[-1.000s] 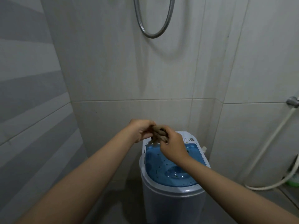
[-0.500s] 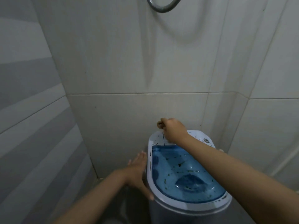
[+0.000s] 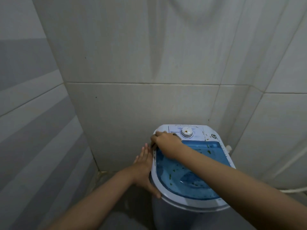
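From the head camera, a small white washing machine (image 3: 191, 205) stands on the floor in the corner of a tiled wall (image 3: 149, 105), its translucent blue lid (image 3: 187, 173) closed and flecked with green and brown specks. The left hand (image 3: 144, 165) lies released, its straight fingers flat against the machine's left rim and the thumb under the edge. The right hand (image 3: 166, 143) rests on the top's back left corner, just beside the round dial (image 3: 186, 132). Its fingers are bent downward, and whether they grasp anything cannot be told. A pale hose (image 3: 295, 190) runs along the right.
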A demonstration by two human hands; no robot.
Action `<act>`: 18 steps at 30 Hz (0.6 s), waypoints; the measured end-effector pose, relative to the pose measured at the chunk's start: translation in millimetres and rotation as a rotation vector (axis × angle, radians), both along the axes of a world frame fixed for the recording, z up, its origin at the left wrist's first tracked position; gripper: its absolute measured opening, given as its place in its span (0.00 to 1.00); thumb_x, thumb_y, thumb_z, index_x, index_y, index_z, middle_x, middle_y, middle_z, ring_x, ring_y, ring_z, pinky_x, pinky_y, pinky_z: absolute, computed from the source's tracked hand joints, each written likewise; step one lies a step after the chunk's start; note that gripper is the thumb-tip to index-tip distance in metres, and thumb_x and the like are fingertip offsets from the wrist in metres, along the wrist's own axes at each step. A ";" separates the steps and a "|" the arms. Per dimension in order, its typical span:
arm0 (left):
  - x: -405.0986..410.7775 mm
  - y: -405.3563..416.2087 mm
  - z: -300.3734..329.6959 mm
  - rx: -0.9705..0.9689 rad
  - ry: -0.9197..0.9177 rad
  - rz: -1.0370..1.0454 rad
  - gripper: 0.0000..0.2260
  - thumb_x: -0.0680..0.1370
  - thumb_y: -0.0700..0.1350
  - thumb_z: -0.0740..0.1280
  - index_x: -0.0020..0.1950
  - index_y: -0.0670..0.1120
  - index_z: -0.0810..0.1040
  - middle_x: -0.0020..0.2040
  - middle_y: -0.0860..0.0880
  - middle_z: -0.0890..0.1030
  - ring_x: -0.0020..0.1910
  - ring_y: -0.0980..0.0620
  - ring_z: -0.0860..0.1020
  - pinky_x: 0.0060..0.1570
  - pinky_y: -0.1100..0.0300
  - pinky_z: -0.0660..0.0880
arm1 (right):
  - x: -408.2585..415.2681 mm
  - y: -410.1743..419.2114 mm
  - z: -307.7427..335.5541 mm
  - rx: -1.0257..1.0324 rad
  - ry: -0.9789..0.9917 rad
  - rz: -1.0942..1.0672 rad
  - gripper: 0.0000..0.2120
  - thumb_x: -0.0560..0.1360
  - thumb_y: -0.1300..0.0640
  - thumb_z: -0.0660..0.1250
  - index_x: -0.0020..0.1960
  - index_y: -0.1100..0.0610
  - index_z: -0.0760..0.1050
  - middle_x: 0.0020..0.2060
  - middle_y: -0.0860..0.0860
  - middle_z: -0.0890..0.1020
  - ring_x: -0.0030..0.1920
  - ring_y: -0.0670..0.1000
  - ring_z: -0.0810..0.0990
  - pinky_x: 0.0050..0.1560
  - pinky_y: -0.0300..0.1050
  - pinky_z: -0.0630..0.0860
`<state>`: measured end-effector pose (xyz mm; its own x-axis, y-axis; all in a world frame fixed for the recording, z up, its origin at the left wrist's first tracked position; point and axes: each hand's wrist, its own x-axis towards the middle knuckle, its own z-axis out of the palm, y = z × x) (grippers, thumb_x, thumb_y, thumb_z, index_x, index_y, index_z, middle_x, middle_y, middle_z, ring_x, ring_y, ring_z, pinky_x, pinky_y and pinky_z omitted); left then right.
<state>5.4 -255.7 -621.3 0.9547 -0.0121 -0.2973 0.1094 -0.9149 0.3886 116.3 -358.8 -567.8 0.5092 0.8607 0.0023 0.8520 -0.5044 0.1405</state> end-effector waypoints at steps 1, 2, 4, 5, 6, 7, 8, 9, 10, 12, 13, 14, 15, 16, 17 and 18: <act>-0.1 -0.2 -0.2 -0.002 -0.003 0.002 0.70 0.55 0.67 0.76 0.71 0.48 0.22 0.70 0.47 0.21 0.69 0.45 0.22 0.72 0.46 0.34 | -3.6 -3.7 -1.1 0.006 0.019 0.018 0.20 0.74 0.71 0.58 0.64 0.60 0.71 0.61 0.58 0.74 0.60 0.62 0.75 0.53 0.57 0.74; -0.5 -0.4 -0.2 -0.006 -0.004 0.002 0.70 0.55 0.67 0.76 0.71 0.48 0.23 0.71 0.47 0.21 0.69 0.45 0.22 0.72 0.45 0.35 | -7.4 -7.8 -1.0 0.015 0.036 0.031 0.21 0.73 0.70 0.58 0.64 0.60 0.70 0.61 0.58 0.74 0.60 0.62 0.75 0.53 0.56 0.74; -0.7 -0.8 -0.3 -0.015 -0.008 0.004 0.71 0.54 0.67 0.76 0.72 0.49 0.23 0.72 0.47 0.23 0.70 0.45 0.23 0.73 0.44 0.36 | -14.6 -15.5 -1.5 0.029 0.045 0.062 0.21 0.73 0.70 0.58 0.65 0.59 0.70 0.62 0.57 0.74 0.60 0.61 0.75 0.53 0.56 0.74; -0.9 -1.3 -0.2 -0.018 -0.011 0.005 0.70 0.54 0.67 0.76 0.72 0.49 0.24 0.73 0.47 0.23 0.70 0.45 0.23 0.73 0.44 0.36 | -18.2 -19.5 -1.7 0.027 0.039 0.079 0.21 0.73 0.70 0.57 0.65 0.59 0.70 0.62 0.56 0.74 0.60 0.60 0.75 0.53 0.55 0.73; -1.5 -1.1 0.0 -0.021 -0.010 0.007 0.70 0.55 0.67 0.76 0.72 0.49 0.25 0.73 0.46 0.24 0.70 0.45 0.24 0.73 0.44 0.36 | -21.9 -23.4 -2.2 0.024 0.037 0.098 0.22 0.73 0.70 0.57 0.65 0.58 0.70 0.62 0.56 0.74 0.60 0.60 0.74 0.54 0.55 0.73; -2.7 -1.8 -0.2 -0.024 -0.009 0.012 0.69 0.55 0.66 0.77 0.73 0.49 0.26 0.73 0.45 0.24 0.70 0.45 0.24 0.73 0.44 0.36 | -25.8 -28.0 -3.3 0.027 0.047 0.117 0.22 0.73 0.69 0.58 0.66 0.58 0.70 0.62 0.56 0.74 0.61 0.59 0.74 0.56 0.55 0.72; -4.1 -2.0 -0.7 -0.031 -0.008 0.017 0.68 0.57 0.66 0.76 0.73 0.48 0.26 0.73 0.45 0.24 0.70 0.45 0.24 0.73 0.44 0.36 | -29.6 -32.4 -4.5 0.035 0.065 0.133 0.22 0.73 0.69 0.59 0.66 0.58 0.70 0.63 0.56 0.74 0.62 0.59 0.73 0.59 0.56 0.72; -5.5 -2.1 -1.6 -0.040 -0.006 0.016 0.67 0.58 0.65 0.76 0.74 0.48 0.27 0.73 0.44 0.25 0.70 0.45 0.25 0.73 0.44 0.36 | -32.9 -36.6 -5.8 0.045 0.085 0.146 0.22 0.73 0.69 0.60 0.66 0.58 0.70 0.65 0.56 0.73 0.63 0.59 0.73 0.62 0.58 0.71; -7.4 -3.1 -2.5 -0.053 -0.006 0.012 0.66 0.59 0.65 0.76 0.74 0.49 0.27 0.73 0.45 0.25 0.70 0.45 0.25 0.73 0.45 0.36 | -37.0 -41.7 -6.4 0.050 0.096 0.160 0.23 0.73 0.69 0.60 0.66 0.57 0.70 0.66 0.56 0.73 0.64 0.59 0.72 0.64 0.59 0.70; -9.6 -2.9 -4.9 -0.078 -0.017 0.010 0.65 0.60 0.65 0.75 0.74 0.49 0.28 0.74 0.45 0.26 0.71 0.46 0.26 0.72 0.46 0.35 | -44.4 -50.6 -8.1 0.058 0.104 0.189 0.23 0.73 0.69 0.61 0.67 0.57 0.70 0.66 0.56 0.72 0.65 0.59 0.71 0.66 0.59 0.69; -10.3 -3.0 -5.1 -0.079 -0.018 0.009 0.65 0.58 0.67 0.74 0.74 0.48 0.28 0.74 0.45 0.27 0.71 0.47 0.26 0.71 0.47 0.35 | -49.1 -55.2 -8.0 0.064 0.113 0.203 0.23 0.73 0.68 0.61 0.67 0.57 0.70 0.67 0.57 0.72 0.66 0.59 0.71 0.67 0.57 0.69; -10.7 -2.7 -5.4 -0.073 -0.013 0.011 0.67 0.55 0.70 0.72 0.74 0.48 0.29 0.74 0.45 0.27 0.71 0.47 0.26 0.70 0.49 0.34 | -54.1 -59.9 -8.0 0.073 0.127 0.216 0.23 0.74 0.68 0.61 0.68 0.57 0.69 0.67 0.57 0.72 0.66 0.59 0.70 0.68 0.56 0.68; -10.4 -2.4 -6.0 -0.065 -0.008 0.014 0.68 0.52 0.73 0.70 0.75 0.48 0.29 0.75 0.45 0.27 0.71 0.47 0.26 0.70 0.50 0.34 | -58.7 -64.7 -8.5 0.081 0.141 0.230 0.23 0.74 0.67 0.62 0.68 0.57 0.69 0.68 0.57 0.72 0.66 0.58 0.70 0.68 0.54 0.68; -9.9 -2.0 -6.0 -0.062 -0.002 0.016 0.69 0.50 0.74 0.68 0.75 0.48 0.29 0.74 0.45 0.27 0.71 0.48 0.26 0.69 0.50 0.34 | -63.6 -69.3 -7.8 0.088 0.152 0.239 0.23 0.74 0.67 0.63 0.68 0.57 0.69 0.68 0.57 0.72 0.67 0.58 0.70 0.69 0.54 0.68; -9.8 -2.6 -6.0 -0.061 0.003 0.014 0.70 0.49 0.75 0.67 0.74 0.48 0.28 0.74 0.45 0.27 0.71 0.48 0.26 0.70 0.49 0.34 | -69.1 -74.5 -6.8 0.090 0.164 0.242 0.23 0.74 0.66 0.63 0.69 0.56 0.69 0.69 0.56 0.71 0.67 0.57 0.70 0.69 0.53 0.68; -9.3 -2.8 -6.1 -0.059 0.006 0.011 0.70 0.48 0.76 0.66 0.74 0.48 0.28 0.74 0.45 0.27 0.71 0.47 0.26 0.70 0.48 0.34 | -74.2 -79.7 -5.0 0.089 0.176 0.243 0.23 0.74 0.65 0.63 0.69 0.55 0.68 0.70 0.55 0.70 0.68 0.56 0.69 0.70 0.52 0.67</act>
<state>-3.9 -258.5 -627.5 0.9532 -0.0192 -0.3017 0.1217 -0.8892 0.4410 42.1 -438.5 -572.8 0.2878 0.9576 0.0135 0.9564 -0.2867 -0.0552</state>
